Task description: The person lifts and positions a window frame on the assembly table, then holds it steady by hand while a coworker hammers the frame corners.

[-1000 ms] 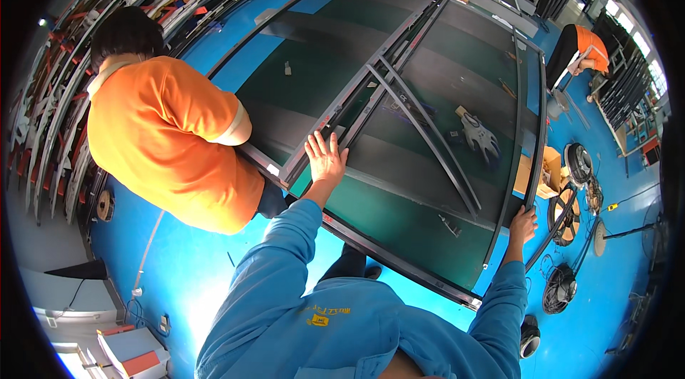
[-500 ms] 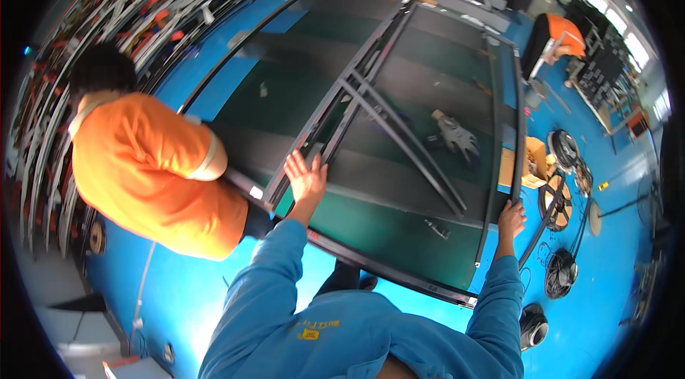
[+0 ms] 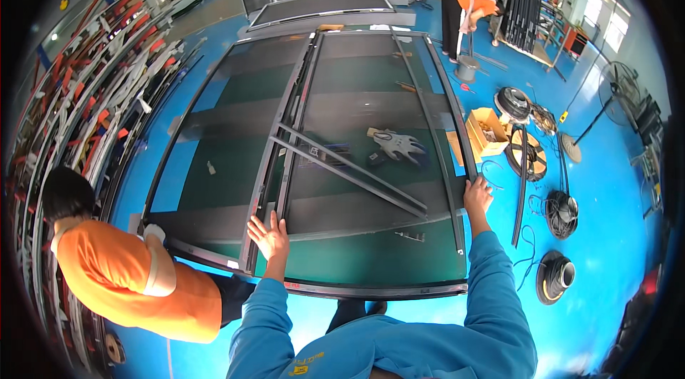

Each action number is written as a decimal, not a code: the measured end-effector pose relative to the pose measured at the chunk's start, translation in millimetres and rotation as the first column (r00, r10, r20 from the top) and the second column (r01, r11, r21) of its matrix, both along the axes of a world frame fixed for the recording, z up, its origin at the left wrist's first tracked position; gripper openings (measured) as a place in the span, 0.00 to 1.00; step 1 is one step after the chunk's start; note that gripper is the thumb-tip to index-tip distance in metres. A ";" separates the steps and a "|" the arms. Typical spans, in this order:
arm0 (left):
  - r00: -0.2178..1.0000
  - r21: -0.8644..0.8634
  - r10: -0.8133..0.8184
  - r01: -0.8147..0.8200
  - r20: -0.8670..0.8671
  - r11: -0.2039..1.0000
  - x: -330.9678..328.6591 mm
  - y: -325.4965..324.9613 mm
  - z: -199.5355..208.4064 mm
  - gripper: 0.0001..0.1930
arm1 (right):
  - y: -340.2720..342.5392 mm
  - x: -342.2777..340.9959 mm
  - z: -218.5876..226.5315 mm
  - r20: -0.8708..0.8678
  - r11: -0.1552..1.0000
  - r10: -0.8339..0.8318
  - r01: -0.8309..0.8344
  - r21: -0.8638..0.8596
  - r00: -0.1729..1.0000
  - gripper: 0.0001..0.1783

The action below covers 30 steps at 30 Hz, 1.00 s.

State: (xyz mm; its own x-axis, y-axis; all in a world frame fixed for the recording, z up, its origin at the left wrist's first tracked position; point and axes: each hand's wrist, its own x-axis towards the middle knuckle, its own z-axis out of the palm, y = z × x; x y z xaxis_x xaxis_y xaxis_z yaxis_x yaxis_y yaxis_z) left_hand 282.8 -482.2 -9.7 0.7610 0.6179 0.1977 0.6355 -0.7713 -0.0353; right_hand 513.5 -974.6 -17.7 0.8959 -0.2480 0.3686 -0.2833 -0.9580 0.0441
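Two large dark screen frames point(image 3: 360, 292) lie side by side on a wide green and grey worktop point(image 3: 371, 254) before me. My left hand point(image 3: 270, 236) rests with fingers spread by the near end of the double bars where the frames meet. At the right side bar point(image 3: 444, 93), my right hand point(image 3: 478, 195) has its fingers curled over the outer edge. Two loose dark strips point(image 3: 357, 172) lie slanting across the right frame. Beyond them are a grey-white work glove point(image 3: 399, 145) and a small dark block point(image 3: 375, 159). A small metal piece point(image 3: 410, 236) lies nearer me.
A co-worker in orange point(image 3: 135, 279) stands at the left, one gloved hand at the left frame. Another person point(image 3: 474, 1) bends over a grey bucket point(image 3: 467, 68). Cable spools point(image 3: 555, 278) and an open cardboard box point(image 3: 486, 133) sit on the right floor; long profiles point(image 3: 85, 108) fill the left racks.
My view has tilted up and turned, showing more of the room's far end. Both my hands stay at nearly the same places on the frames. The co-worker's gloved hand has come into sight.
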 end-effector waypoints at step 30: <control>0.998 0.013 0.007 -0.008 0.070 1.000 -0.6 0.4 -4.9 0.25 | -2.2 0.9 -1.8 -0.028 0.998 0.034 -0.033 0.044 0.999 0.18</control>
State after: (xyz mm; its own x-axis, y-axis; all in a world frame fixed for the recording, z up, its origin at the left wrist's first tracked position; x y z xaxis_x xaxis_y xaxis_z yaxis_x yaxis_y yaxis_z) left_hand 282.2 -481.7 -14.6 0.7406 0.6202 0.2586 0.6422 -0.7665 -0.0008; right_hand 514.4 -976.9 -19.5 0.9139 -0.2329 0.3324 -0.2502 -0.9681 0.0096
